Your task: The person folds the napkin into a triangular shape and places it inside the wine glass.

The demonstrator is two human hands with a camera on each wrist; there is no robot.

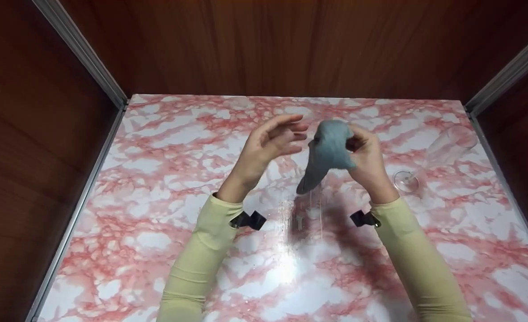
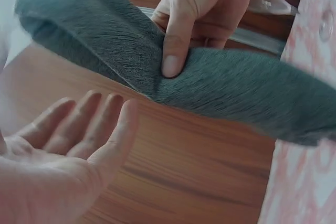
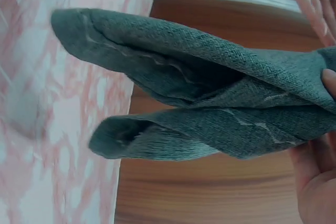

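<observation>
A grey-blue cloth [image 1: 327,150] hangs in the air above the middle of the marble-patterned table [image 1: 156,179]. My right hand [image 1: 366,152] grips its upper part, thumb pressed on the fabric [image 2: 173,51]. The cloth [image 3: 199,98] is folded over itself, its loose ends pointing down toward the table. My left hand [image 1: 272,138] hovers just left of the cloth, fingers straight and spread, palm up and holding nothing [image 2: 79,145]. It does not touch the cloth.
A clear stemmed glass [image 1: 429,156] lies on its side at the right of the table, its round foot [image 1: 406,181] nearer me. Wooden walls with metal rails [image 1: 85,58] close in the table on left, back and right.
</observation>
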